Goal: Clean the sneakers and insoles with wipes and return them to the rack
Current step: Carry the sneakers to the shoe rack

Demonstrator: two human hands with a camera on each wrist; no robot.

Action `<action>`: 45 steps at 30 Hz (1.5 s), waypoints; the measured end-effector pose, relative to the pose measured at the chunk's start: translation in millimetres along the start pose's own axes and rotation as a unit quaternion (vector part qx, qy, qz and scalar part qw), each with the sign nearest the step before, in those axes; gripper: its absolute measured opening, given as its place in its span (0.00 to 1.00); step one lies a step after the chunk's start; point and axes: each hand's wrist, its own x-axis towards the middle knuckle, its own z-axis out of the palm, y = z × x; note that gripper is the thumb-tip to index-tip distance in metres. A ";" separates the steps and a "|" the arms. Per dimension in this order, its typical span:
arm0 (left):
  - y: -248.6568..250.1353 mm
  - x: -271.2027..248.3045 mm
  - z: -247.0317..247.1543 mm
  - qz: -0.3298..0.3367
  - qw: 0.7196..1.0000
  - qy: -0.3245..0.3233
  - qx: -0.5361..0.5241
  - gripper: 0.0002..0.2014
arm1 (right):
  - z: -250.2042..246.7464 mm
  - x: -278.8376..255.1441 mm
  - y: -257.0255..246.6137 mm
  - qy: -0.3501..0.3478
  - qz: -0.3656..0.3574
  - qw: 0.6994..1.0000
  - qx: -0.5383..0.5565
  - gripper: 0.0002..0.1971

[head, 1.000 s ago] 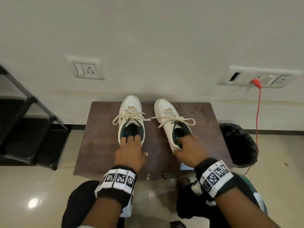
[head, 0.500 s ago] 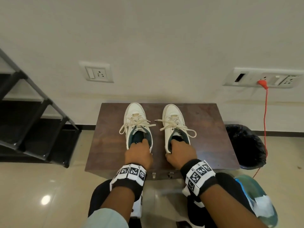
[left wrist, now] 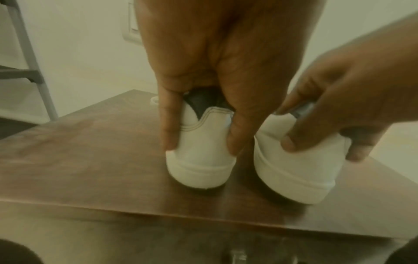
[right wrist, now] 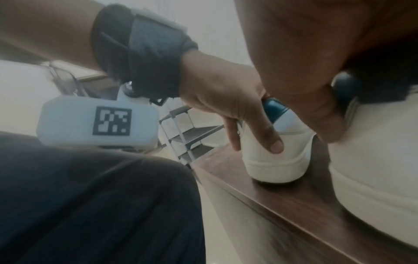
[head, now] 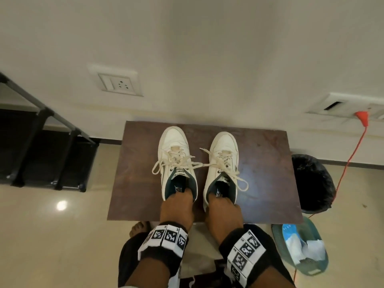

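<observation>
Two white sneakers with dark green lining stand side by side, toes toward the wall, on a brown table (head: 141, 179). My left hand (head: 176, 206) grips the heel of the left sneaker (head: 174, 150), fingers inside the collar and thumb down the outside of the heel (left wrist: 201, 160). My right hand (head: 223, 210) grips the heel of the right sneaker (head: 223, 150) the same way, and its thumb presses the back of that heel (left wrist: 294, 171). Both soles rest on the table. The laces hang loose. The insoles are mostly hidden under my fingers.
A black shoe rack (head: 41, 142) stands on the floor to the left. A black bin (head: 313, 183) sits right of the table, with a teal wipes pack (head: 301, 246) on the floor in front of it. A red cable (head: 353, 150) hangs from the wall socket.
The right sneaker has turned from an angle to lie parallel with the left one, and both now sit closer together. My hands stay at the heels.
</observation>
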 end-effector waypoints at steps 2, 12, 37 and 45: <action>-5.7 -11.7 -11.1 0.005 1.000 -0.021 -0.012 0.10 | -9.6 -7.8 -19.2 -0.020 -0.022 1.000 -0.001 0.09; -40.7 -118.4 -87.0 -0.108 0.993 -0.008 -0.044 0.06 | -72.2 -73.7 -89.2 -0.079 -0.167 0.979 -0.087 0.13; -294.4 -336.4 -181.5 -0.256 0.948 0.019 -0.188 0.13 | -103.5 -197.2 -418.9 -0.150 -0.401 0.857 -0.288 0.11; -392.7 -379.6 -206.1 -0.289 0.937 0.054 -0.186 0.11 | -87.2 -222.2 -528.9 -0.132 -0.429 0.852 -0.268 0.10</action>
